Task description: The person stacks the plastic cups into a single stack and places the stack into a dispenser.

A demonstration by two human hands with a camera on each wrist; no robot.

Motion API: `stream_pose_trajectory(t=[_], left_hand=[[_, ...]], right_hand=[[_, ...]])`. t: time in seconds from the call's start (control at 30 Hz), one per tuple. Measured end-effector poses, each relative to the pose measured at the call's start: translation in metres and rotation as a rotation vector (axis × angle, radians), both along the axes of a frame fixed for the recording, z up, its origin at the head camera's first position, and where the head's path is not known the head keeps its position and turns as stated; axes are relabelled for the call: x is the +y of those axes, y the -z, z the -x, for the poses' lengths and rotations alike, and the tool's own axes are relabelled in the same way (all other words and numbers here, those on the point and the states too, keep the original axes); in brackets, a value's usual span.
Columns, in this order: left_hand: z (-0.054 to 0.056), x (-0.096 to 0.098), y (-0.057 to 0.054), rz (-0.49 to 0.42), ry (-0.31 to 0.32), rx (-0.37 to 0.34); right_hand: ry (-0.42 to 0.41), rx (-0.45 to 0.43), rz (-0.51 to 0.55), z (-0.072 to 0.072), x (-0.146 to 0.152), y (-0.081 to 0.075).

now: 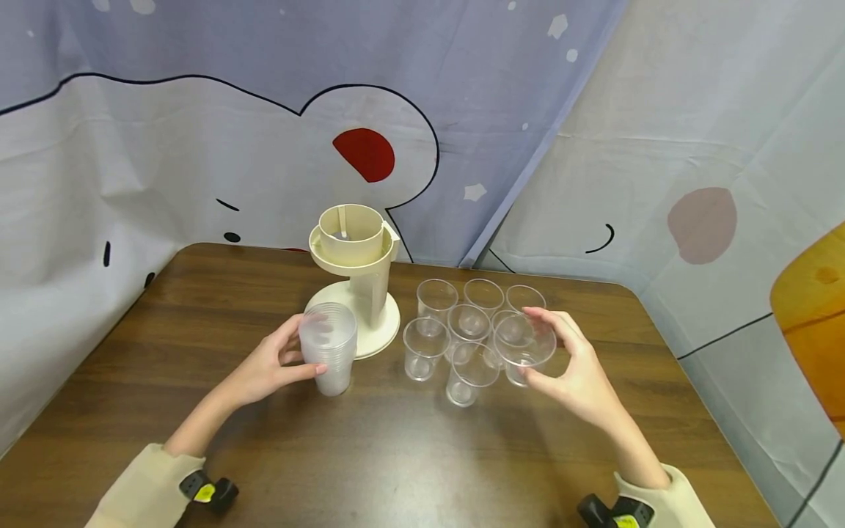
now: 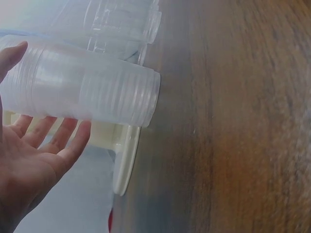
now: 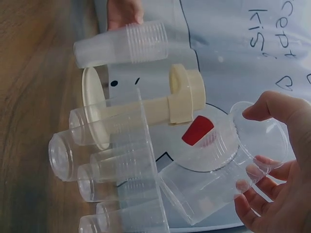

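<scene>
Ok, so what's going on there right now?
A person's left hand grips a stack of nested clear plastic cups, while the right hand holds a single clear cup, raised off the wooden table. Near it, several more cups stand upright in a cluster. A cream plastic holder stands behind the stack.

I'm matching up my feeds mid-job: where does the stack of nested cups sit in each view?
Head: the stack of nested cups is left of centre, in the left hand.
Left wrist: upper left, lying sideways in the picture.
Right wrist: upper left, sideways again.
Shared landmark: the cream stand, only partly visible in the left wrist view.
</scene>
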State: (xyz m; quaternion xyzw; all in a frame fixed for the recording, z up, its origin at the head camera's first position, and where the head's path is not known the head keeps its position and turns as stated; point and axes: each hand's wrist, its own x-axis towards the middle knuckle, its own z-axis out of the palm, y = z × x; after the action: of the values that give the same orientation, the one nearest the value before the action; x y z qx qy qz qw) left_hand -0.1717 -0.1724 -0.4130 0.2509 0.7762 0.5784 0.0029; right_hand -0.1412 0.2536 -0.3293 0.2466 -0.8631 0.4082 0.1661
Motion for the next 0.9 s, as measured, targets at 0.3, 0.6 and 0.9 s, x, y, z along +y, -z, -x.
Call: stream_pose_trajectory(t=[0.3, 0.6, 0.9], left_hand=[[-0.001, 0.001, -0.001, -0.009, 0.008, 0.002], [-0.001, 0.0, 0.0, -0.009, 0.006, 0.0], [-0.001, 0.0, 0.0, -0.011, 0.001, -0.005]], right_hand=[[-0.015, 0.006, -0.001, 0.003, -0.006, -0.006], [-0.049, 0.009, 0.02, 0.007, -0.018, -0.011], [-0.09, 0.002, 0.051, 0.011, -0.031, -0.014]])
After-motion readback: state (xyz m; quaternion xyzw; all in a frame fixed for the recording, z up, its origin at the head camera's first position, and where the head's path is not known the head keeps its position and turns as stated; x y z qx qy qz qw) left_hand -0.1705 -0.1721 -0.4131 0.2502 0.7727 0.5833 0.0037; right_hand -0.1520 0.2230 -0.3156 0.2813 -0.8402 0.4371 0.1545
